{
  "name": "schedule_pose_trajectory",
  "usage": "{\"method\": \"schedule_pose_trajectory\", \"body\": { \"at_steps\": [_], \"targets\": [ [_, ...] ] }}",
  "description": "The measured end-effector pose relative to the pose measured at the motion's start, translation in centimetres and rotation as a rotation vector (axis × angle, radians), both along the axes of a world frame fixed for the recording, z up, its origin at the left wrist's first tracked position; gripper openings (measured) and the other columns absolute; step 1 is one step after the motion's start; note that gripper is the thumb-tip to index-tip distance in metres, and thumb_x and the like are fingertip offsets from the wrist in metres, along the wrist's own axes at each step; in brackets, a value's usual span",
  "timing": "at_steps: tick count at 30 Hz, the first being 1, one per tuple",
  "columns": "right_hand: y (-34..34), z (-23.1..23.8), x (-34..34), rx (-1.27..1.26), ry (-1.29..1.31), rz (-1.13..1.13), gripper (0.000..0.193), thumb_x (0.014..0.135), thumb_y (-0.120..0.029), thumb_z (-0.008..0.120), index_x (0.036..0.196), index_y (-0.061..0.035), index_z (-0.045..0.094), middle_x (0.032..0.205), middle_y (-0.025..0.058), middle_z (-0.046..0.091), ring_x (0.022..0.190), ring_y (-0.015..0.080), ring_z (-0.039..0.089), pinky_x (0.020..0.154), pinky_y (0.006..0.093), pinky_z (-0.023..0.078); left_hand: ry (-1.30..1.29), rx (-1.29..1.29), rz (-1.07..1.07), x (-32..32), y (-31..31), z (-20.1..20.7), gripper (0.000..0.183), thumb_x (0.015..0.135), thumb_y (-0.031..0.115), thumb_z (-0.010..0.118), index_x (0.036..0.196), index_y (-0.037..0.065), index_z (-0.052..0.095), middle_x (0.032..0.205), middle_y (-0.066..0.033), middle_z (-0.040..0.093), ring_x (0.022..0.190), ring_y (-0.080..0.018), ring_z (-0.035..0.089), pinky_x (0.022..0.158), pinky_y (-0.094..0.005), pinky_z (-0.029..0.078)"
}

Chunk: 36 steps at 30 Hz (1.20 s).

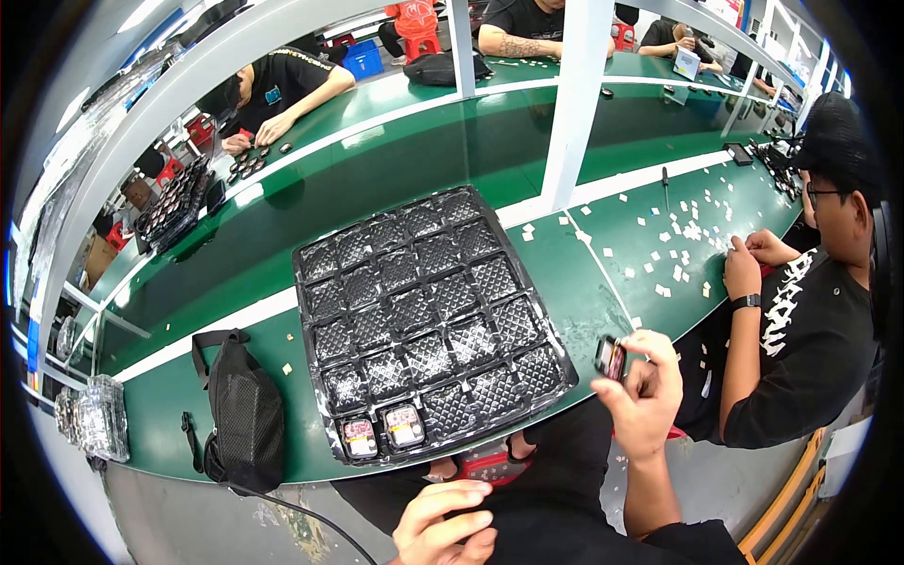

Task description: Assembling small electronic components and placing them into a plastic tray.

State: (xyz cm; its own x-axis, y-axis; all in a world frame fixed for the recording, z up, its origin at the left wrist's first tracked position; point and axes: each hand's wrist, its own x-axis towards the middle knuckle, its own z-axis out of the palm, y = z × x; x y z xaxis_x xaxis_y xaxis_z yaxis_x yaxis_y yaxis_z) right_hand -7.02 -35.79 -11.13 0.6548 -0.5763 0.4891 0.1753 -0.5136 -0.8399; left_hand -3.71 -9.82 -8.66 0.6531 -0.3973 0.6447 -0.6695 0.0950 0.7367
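Note:
My right hand (652,405) is raised at the right of the bench edge. Between its thumb and fingers it pinches a small black square device with a shiny face (611,359). Low in the middle, in front of the bench, my left hand (444,524) holds nothing; its fingers are bent and apart. A black plastic tray (410,306) with rows of textured square pockets lies on the green bench. Two of its pockets, in the near left corner, hold small square devices with light rims, a left device (359,438) and a right device (403,426).
A black bag (243,414) lies left of the tray, near stacked clear plastic packs (99,419). Small white paper pieces (692,231) and a screwdriver (666,186) lie at the right, before a seated co-worker (800,330). A white post (572,113) rises behind the tray. Other people work across the line.

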Motion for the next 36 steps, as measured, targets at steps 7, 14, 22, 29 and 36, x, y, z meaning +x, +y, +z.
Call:
{"method": "schedule_pose_trajectory", "body": {
  "at_steps": [7,14,22,29,36],
  "targets": [
    [5.1,2.3,-1.3,-0.097,-0.017,0.568,0.068,0.067,-0.03,0.097,0.115,0.0005,0.059,0.104,0.0158,0.069,0.087,0.0258,0.073,0.072,0.0316,0.062,0.645,-0.275,-0.069,-2.1,-2.6,-1.8,0.09,0.088,0.04,0.08,0.149,-0.009,0.037,0.15,-0.0177,0.039,0.128,-0.0283,0.056,0.108,-0.0412,0.047],
    [5.7,1.6,-0.5,-0.12,-0.074,0.724,0.075,0.066,-0.036,0.096,0.119,-0.0003,0.056,0.106,0.0157,0.069,0.086,0.0269,0.072,0.069,0.0318,0.062,0.739,-0.383,-0.121,-1.7,-2.4,-2.7,0.055,0.09,0.029,0.08,0.126,-0.006,0.057,0.126,-0.0204,0.057,0.119,-0.0311,0.06,0.103,-0.0463,0.05],
    [6.1,2.4,-1.6,-0.185,0.188,0.696,0.054,0.081,-0.021,0.087,0.124,-0.0022,0.061,0.112,0.0151,0.048,0.077,0.0207,0.065,0.066,0.0321,0.06,0.786,-0.443,-0.023,-1.6,-2.6,-2.7,0.067,0.084,0.042,0.084,0.123,-0.004,0.055,0.118,-0.0203,0.061,0.11,-0.0349,0.067,0.1,-0.0491,0.054],
    [6.0,2.4,-1.6,-0.294,0.249,0.645,0.041,0.08,0.0,0.081,0.119,-0.0036,0.071,0.102,0.0085,0.052,0.073,0.0166,0.065,0.061,0.0284,0.057,0.707,-0.503,-0.092,-0.9,-1.9,-3.8,0.061,0.088,0.029,0.083,0.128,-0.007,0.054,0.127,-0.0223,0.059,0.118,-0.035,0.064,0.105,-0.0473,0.051],
    [6.0,1.2,-0.8,-0.52,0.002,0.507,0.028,0.076,-0.006,0.08,0.104,-0.0032,0.074,0.09,0.0075,0.07,0.063,0.0177,0.065,0.055,0.0269,0.052,0.746,-0.509,-0.106,-1.0,-1.9,-3.7,0.062,0.087,0.029,0.084,0.128,-0.008,0.055,0.126,-0.022,0.058,0.116,-0.0346,0.065,0.104,-0.0474,0.051]
  ]
}}
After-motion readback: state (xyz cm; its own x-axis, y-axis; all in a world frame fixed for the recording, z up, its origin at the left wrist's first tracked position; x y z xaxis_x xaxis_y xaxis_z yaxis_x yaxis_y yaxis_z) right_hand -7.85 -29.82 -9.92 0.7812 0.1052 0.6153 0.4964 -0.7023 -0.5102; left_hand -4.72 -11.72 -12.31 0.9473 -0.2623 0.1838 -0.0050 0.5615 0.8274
